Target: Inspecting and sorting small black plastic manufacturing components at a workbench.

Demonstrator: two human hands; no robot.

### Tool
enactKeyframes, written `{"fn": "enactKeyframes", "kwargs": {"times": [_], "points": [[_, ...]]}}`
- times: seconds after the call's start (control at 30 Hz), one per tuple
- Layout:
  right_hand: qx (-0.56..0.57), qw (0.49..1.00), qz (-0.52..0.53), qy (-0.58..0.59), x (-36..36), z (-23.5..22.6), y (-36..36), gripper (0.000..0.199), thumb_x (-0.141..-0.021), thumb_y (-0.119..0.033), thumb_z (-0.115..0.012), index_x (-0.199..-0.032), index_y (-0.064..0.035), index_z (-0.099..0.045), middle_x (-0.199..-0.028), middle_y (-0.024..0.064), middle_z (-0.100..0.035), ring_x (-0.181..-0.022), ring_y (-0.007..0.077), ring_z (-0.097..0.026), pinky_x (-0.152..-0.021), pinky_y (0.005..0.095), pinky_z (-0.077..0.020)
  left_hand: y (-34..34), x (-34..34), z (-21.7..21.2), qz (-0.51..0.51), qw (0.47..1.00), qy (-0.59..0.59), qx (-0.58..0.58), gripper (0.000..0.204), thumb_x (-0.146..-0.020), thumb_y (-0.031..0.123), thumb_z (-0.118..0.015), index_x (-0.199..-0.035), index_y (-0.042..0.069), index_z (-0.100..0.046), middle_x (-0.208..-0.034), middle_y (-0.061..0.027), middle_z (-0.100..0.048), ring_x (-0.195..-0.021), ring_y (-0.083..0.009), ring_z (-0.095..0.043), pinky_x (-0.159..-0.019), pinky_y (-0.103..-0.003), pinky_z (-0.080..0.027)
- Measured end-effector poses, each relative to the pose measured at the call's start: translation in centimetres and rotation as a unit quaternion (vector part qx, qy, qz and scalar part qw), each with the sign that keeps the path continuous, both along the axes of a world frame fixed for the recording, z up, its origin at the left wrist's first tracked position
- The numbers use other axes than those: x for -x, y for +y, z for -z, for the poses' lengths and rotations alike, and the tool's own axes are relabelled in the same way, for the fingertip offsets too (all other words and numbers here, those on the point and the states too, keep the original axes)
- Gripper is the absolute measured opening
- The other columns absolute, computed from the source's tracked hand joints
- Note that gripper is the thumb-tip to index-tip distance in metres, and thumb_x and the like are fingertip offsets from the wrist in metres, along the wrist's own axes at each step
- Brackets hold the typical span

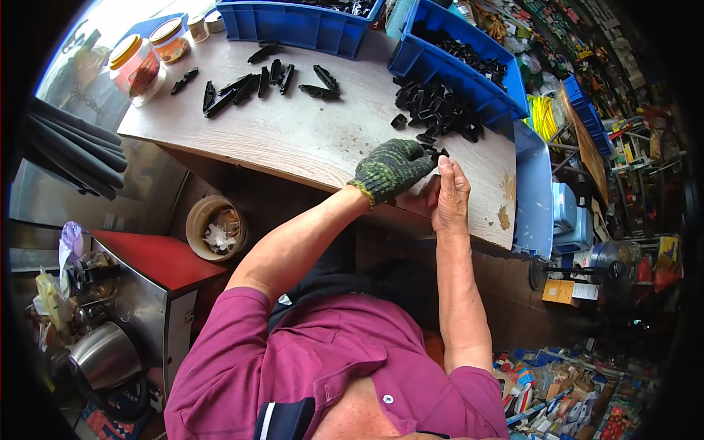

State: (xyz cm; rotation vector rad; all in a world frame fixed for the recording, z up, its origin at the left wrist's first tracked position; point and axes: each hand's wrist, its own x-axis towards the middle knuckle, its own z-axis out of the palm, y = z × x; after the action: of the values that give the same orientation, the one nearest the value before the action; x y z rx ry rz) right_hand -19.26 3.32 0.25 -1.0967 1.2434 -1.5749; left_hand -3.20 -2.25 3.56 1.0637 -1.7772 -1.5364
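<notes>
Left hand in green knitted glove [394,167] and bare right hand [449,195] pinched together on small black plastic part [441,154], at near edge of pale wooden table [308,139]. Open tabletop left; blue plastic bins [455,77] behind.

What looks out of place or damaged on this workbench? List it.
The wooden tabletop has a chipped, stained patch near its right edge. Black plastic parts lie heaped loose beside the blue bin. Only the left hand wears a glove.

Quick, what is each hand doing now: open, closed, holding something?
Left hand, in a green knit glove: closed on a small black plastic part.
Right hand, bare: fingers straight, touching the same part; grip cannot be told.
</notes>
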Motion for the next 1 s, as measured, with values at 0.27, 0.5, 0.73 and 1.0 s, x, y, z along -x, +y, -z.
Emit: {"fn": "enactKeyframes", "kwargs": {"times": [0.27, 0.5, 0.73, 1.0], "points": [[-0.022, 0.999, -0.033, 0.037, -1.0, -0.3, 0.2, 0.031, -0.097, -0.037, -0.068, -0.091, -0.0063, -0.066, -0.079, -0.01, -0.05, -0.073, 0.0021, -0.039, -0.068, 0.0214, -0.0334, 2.0, 0.2, 2.6, -0.081, 0.972, 0.039, 0.217, 0.038, -0.091, 0.034, -0.066, -0.119, 0.009, -0.064, -0.093, -0.0182, -0.071, -0.083, -0.0374, -0.069, -0.072, -0.045, -0.054], [-0.091, 0.995, -0.023, 0.043, -2.0, -1.2, 1.4, 0.039, -0.102, -0.037, -0.053, -0.078, -0.0064, -0.053, -0.054, -0.0055, -0.035, -0.048, 0.0062, -0.036, -0.048, 0.0238, -0.0389, 1.6, -2.5, 3.2, -0.139, 0.883, -0.124, 0.431, 0.04, -0.086, 0.026, -0.069, -0.122, 0.01, -0.062, -0.106, -0.0143, -0.068, -0.096, -0.0343, -0.066, -0.082, -0.045, -0.053], [-0.122, 0.987, 0.071, -0.076, -3.6, -2.0, 0.8, 0.036, -0.1, -0.036, -0.048, -0.074, -0.0111, -0.047, -0.048, -0.0043, -0.026, -0.038, 0.0101, -0.031, -0.042, 0.0354, -0.0517, -8.4, -12.3, 4.1, -0.226, 0.729, -0.353, 0.541, 0.037, -0.083, 0.012, -0.06, -0.12, 0.014, -0.062, -0.114, -0.014, -0.064, -0.114, -0.0394, -0.056, -0.097, -0.052, -0.044], [-0.09, 0.992, 0.071, -0.06, -3.5, -1.5, 0.8, 0.034, -0.1, -0.036, -0.05, -0.075, -0.0119, -0.048, -0.049, -0.005, -0.027, -0.038, 0.0091, -0.033, -0.04, 0.0337, -0.0514, -7.8, -11.2, 3.9, -0.17, 0.78, -0.282, 0.533, 0.029, -0.09, 0.018, -0.062, -0.118, 0.011, -0.064, -0.111, -0.0137, -0.066, -0.103, -0.0355, -0.062, -0.087, -0.048, -0.047]]}}
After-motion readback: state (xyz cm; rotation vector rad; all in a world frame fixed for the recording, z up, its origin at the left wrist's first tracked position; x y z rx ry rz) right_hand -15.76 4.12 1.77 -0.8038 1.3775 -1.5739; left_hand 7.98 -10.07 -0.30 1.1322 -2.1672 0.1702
